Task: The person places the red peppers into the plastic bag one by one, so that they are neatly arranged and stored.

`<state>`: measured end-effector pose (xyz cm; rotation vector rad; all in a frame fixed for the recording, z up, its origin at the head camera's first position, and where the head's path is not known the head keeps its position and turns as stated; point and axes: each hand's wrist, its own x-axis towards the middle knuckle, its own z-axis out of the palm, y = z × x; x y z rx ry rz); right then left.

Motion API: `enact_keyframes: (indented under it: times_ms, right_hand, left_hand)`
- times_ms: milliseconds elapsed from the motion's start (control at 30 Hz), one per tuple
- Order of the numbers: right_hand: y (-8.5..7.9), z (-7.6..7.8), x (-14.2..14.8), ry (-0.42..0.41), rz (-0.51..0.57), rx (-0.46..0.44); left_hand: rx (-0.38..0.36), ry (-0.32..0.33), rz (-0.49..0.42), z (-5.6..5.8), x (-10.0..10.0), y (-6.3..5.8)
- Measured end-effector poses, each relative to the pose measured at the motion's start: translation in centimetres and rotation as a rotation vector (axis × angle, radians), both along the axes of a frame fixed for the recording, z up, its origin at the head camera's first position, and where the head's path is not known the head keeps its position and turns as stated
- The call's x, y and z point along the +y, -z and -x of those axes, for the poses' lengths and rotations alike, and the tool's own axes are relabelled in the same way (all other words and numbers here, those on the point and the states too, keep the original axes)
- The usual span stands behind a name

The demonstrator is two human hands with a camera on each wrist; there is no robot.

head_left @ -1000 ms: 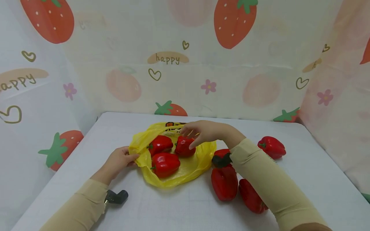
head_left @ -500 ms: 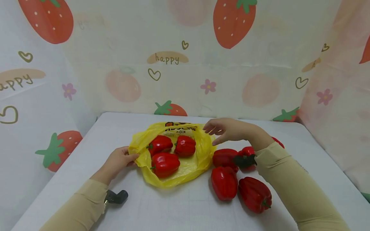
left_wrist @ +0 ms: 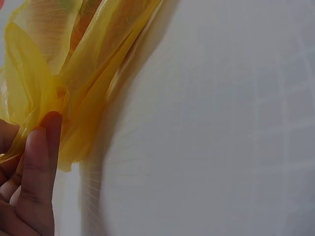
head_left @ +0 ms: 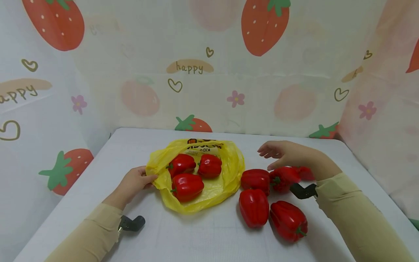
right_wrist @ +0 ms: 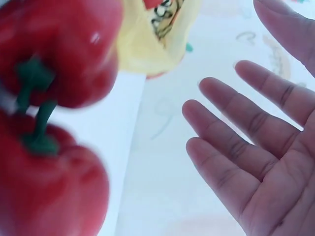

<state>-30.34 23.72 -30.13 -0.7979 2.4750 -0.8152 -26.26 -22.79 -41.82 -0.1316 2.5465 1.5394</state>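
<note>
A yellow plastic bag [head_left: 234,160] lies with its mouth open toward me, and three red bell peppers [head_left: 187,186] rest inside. My left hand [head_left: 132,183] pinches the bag's left edge; the left wrist view shows thumb and fingers [left_wrist: 37,162] closed on the thin plastic. To the right of the bag, my right hand [head_left: 288,154] hangs in the air above loose red bell peppers [head_left: 283,178], holding nothing. In the right wrist view its fingers [right_wrist: 246,115] are spread and fairly straight, beside two peppers with green stems [right_wrist: 54,187].
More red bell peppers [head_left: 254,207] lie right of the bag, one of them nearer the front [head_left: 288,221]. Another pepper [head_left: 304,173] is partly covered by the right forearm. Dark wrist-camera mounts stick out from both sleeves. A printed cloth backdrop [head_left: 196,98] surrounds the white table [head_left: 196,240].
My right hand has moved from over the bag's peppers out to the right, above the loose ones. My left hand stays at the bag's edge.
</note>
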Motion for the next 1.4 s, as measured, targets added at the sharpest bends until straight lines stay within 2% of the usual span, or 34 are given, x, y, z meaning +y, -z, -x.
enact_keyframes:
  times_ms: [300,567,800,1033,1400]
  right_hand:
    - [1.2,-0.3,3.3,0.079,-0.041,0.028]
    - [2.4,-0.7,5.2,0.127,-0.031,-0.028]
    - [3.8,-0.4,5.6,0.163,-0.041,-0.084]
    - [4.5,-0.9,5.7,0.221,-0.126,-0.066]
    - [5.8,-1.3,6.6,0.283,-0.087,-0.114]
  left_hand:
    - [-0.009,-0.011,0.01,0.0,0.1,0.1]
    - [-0.014,-0.011,0.012,0.1,0.1,0.1]
    - [-0.011,-0.009,0.012,0.0,0.1,0.1]
    - [-0.01,-0.002,0.017,0.0,0.1,0.2]
    - [-0.01,-0.008,0.03,0.1,0.2,0.4]
